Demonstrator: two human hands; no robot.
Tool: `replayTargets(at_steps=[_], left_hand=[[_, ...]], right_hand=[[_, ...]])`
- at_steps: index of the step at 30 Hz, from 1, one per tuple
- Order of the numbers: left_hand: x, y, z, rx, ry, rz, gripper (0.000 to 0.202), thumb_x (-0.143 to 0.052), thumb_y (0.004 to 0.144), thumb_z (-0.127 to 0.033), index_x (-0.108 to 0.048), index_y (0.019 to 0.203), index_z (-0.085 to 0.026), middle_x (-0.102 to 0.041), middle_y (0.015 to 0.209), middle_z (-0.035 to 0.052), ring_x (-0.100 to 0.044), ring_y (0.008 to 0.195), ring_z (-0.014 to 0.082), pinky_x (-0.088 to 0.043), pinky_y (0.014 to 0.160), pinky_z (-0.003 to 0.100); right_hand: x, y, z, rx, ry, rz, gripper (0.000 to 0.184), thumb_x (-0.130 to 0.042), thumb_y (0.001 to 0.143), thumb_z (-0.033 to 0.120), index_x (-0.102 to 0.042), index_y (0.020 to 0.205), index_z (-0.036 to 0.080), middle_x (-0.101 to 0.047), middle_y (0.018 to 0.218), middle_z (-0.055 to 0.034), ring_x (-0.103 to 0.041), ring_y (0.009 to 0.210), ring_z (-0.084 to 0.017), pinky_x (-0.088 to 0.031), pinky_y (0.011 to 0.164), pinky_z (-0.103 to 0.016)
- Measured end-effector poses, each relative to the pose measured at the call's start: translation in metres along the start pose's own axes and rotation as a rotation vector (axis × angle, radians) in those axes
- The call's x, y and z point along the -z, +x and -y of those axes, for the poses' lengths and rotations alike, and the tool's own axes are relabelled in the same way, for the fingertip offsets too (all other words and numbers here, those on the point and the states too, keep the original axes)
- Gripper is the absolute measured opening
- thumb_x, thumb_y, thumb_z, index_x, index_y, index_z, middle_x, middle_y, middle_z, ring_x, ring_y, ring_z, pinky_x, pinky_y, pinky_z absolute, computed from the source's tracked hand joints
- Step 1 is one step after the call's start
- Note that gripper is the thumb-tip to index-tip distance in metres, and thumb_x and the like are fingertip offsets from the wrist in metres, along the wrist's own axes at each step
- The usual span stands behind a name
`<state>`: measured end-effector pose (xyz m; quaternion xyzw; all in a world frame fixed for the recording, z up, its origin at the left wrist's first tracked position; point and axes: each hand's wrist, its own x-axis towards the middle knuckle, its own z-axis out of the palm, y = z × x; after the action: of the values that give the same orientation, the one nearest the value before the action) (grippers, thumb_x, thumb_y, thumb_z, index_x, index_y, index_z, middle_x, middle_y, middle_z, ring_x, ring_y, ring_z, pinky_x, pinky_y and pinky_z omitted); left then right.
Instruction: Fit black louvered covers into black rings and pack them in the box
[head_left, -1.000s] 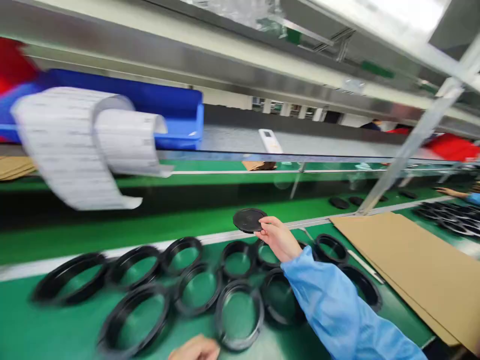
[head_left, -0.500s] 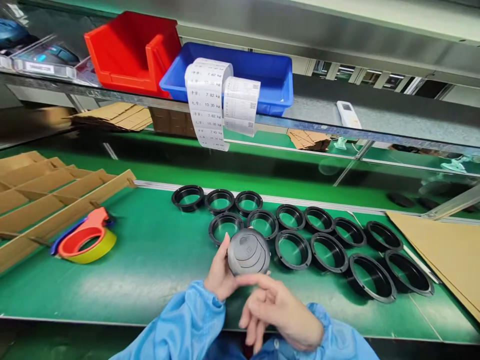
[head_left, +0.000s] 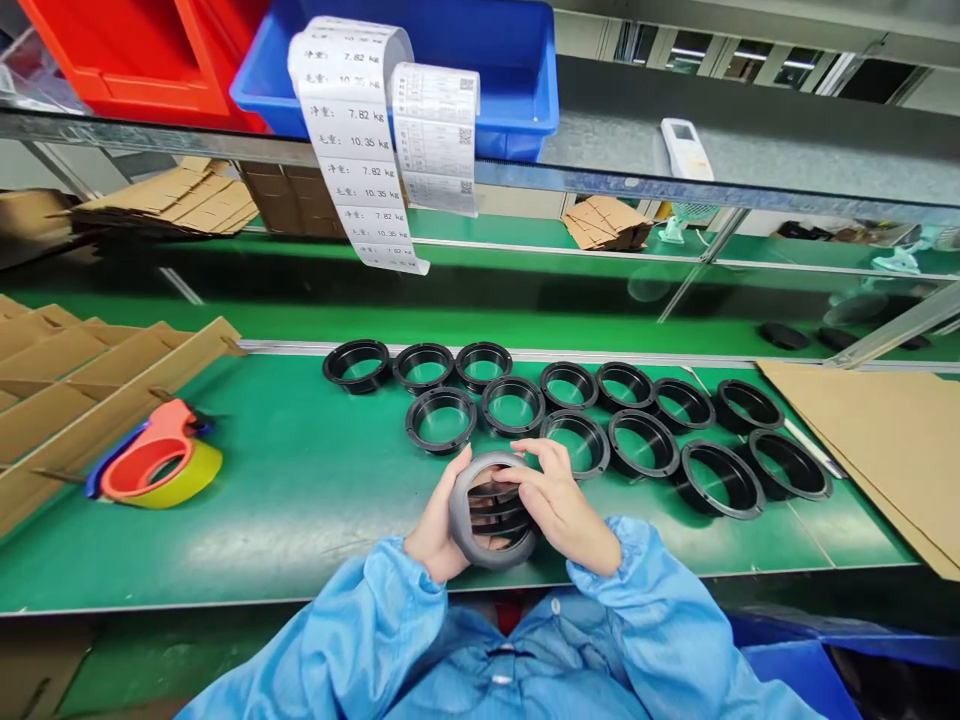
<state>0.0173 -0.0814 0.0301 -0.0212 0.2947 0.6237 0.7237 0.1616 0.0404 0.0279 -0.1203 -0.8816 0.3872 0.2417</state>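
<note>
A round grey air vent (head_left: 498,524) with dark slats is held over the front of the green bench. My left hand (head_left: 437,528) wraps around its left side, thumb up along the rim and fingers behind it. The slats stand open, and skin shows through the gaps. My right hand (head_left: 568,510) is closed over the vent's upper right, with a fingertip in at the top slats and another finger beyond the far rim. Just past my hands, several black flanged rings (head_left: 441,420) lie in rows.
A red and yellow tape dispenser (head_left: 161,462) lies at left beside cardboard dividers (head_left: 112,400). Flat cardboard (head_left: 877,440) is at right. The shelf above carries a red bin (head_left: 150,60), a blue bin (head_left: 510,110), a hanging label roll (head_left: 352,150) and a white remote (head_left: 685,150).
The vent's slats have gone from closed to open. My right hand has moved up from below the vent onto its slats and rim. The view has shifted, bringing a blue container into the lower right.
</note>
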Motion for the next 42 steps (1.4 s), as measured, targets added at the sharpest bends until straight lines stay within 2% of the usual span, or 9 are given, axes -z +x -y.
replayTargets(at_steps=[5,13,18,22,25,28,32,38,42], left_hand=[[-0.002,0.002,0.003,0.050,0.098,-0.084,0.078,-0.050,0.089,-0.071,-0.048,0.140,-0.012,-0.071,0.102,0.0154,-0.069,0.076,0.0261,-0.056,0.070,0.038],[-0.005,-0.001,0.001,0.023,0.076,-0.147,0.067,-0.050,0.088,-0.072,-0.063,0.117,-0.013,-0.071,0.096,0.0146,-0.069,0.075,0.0269,-0.056,0.068,0.039],[-0.007,-0.004,-0.002,-0.125,-0.033,-0.212,0.053,-0.050,0.093,-0.062,-0.069,0.092,-0.013,-0.072,0.084,0.0099,-0.069,0.079,0.0219,-0.056,0.076,0.030],[-0.005,-0.012,0.008,-0.015,0.121,-0.204,0.063,-0.050,0.086,-0.074,-0.069,0.094,-0.014,-0.072,0.081,0.0101,-0.068,0.079,0.0239,-0.056,0.073,0.032],[-0.002,-0.015,0.002,0.041,0.489,-0.221,0.082,-0.036,0.080,-0.088,-0.068,0.090,-0.014,-0.070,0.078,0.0124,-0.066,0.071,0.0259,-0.054,0.059,0.033],[0.009,-0.012,-0.032,-0.322,0.993,-0.486,0.077,-0.035,0.082,-0.086,-0.064,0.083,-0.014,-0.064,0.072,0.0101,-0.060,0.063,0.0210,-0.045,0.052,0.027],[0.035,0.002,-0.093,-0.802,1.090,-0.970,0.047,-0.075,0.072,-0.033,-0.056,0.112,-0.015,-0.061,0.100,0.0075,-0.056,0.070,0.0136,-0.047,0.061,0.024],[0.060,-0.008,-0.081,-0.543,0.888,-0.688,0.040,-0.067,0.072,-0.016,-0.060,0.112,-0.008,-0.064,0.072,0.0047,-0.056,0.046,0.0138,-0.049,0.049,0.025],[0.065,-0.044,-0.039,-0.538,0.718,-0.549,0.048,-0.069,0.078,-0.028,-0.055,0.123,-0.016,-0.064,0.113,0.0103,-0.060,0.053,0.0103,-0.057,0.055,0.028]], right_hand=[[0.000,0.003,-0.001,-0.034,0.097,0.016,0.065,-0.020,0.105,0.059,-0.074,0.101,0.023,-0.052,0.129,-0.0101,-0.036,0.129,-0.025,-0.034,0.112,-0.048],[0.005,-0.013,-0.003,0.020,0.184,-0.044,0.062,-0.014,0.105,0.057,-0.062,0.132,0.031,-0.044,0.145,-0.0057,-0.036,0.135,-0.024,-0.034,0.116,-0.047],[-0.012,-0.025,-0.003,0.313,-0.170,0.076,0.073,-0.036,0.097,0.072,-0.033,0.155,0.028,-0.020,0.161,-0.0091,-0.015,0.146,-0.035,-0.024,0.119,-0.061],[-0.025,-0.026,0.000,0.184,-0.129,0.179,0.100,-0.050,0.082,0.084,-0.020,0.159,0.027,0.004,0.164,-0.0133,-0.006,0.149,-0.043,-0.025,0.117,-0.066],[-0.028,-0.026,0.003,0.087,0.015,0.260,0.105,-0.061,0.082,0.075,-0.009,0.160,0.026,-0.010,0.162,-0.0150,-0.017,0.149,-0.037,-0.031,0.118,-0.057],[-0.030,-0.027,0.005,0.024,0.085,0.240,0.097,-0.067,0.084,0.056,-0.011,0.159,0.029,-0.016,0.158,-0.0122,-0.022,0.147,-0.032,-0.029,0.120,-0.052],[-0.035,-0.026,0.007,-0.065,-0.034,0.216,0.103,-0.075,0.077,0.040,-0.013,0.158,0.032,-0.013,0.157,-0.0112,-0.020,0.147,-0.034,-0.030,0.119,-0.055],[-0.042,-0.013,0.011,-0.053,-0.333,0.156,0.109,-0.079,0.073,0.038,-0.012,0.159,0.031,-0.017,0.154,-0.0137,-0.025,0.143,-0.037,-0.037,0.113,-0.057],[-0.049,0.010,0.021,0.060,-0.502,0.128,0.111,-0.080,0.072,0.057,-0.020,0.159,0.024,-0.022,0.152,-0.0199,-0.031,0.137,-0.042,-0.038,0.109,-0.060]])
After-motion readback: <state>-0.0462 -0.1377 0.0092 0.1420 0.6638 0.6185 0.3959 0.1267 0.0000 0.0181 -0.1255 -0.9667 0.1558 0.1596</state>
